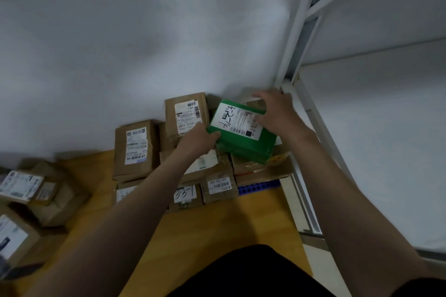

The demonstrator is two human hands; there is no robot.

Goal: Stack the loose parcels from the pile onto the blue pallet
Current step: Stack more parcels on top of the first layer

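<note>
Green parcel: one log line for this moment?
green parcel | gripped by left hand, right hand | over brown parcels on blue pallet | not released

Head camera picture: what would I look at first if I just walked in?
The bright green parcel in the middle, sitting on top of the brown parcels stacked against the wall, with the left hand gripping its near corner and the right hand holding its far edge. After that, a strip of the blue pallet peeking out under the stack, and the loose parcels lying on the floor at the far left.
</note>
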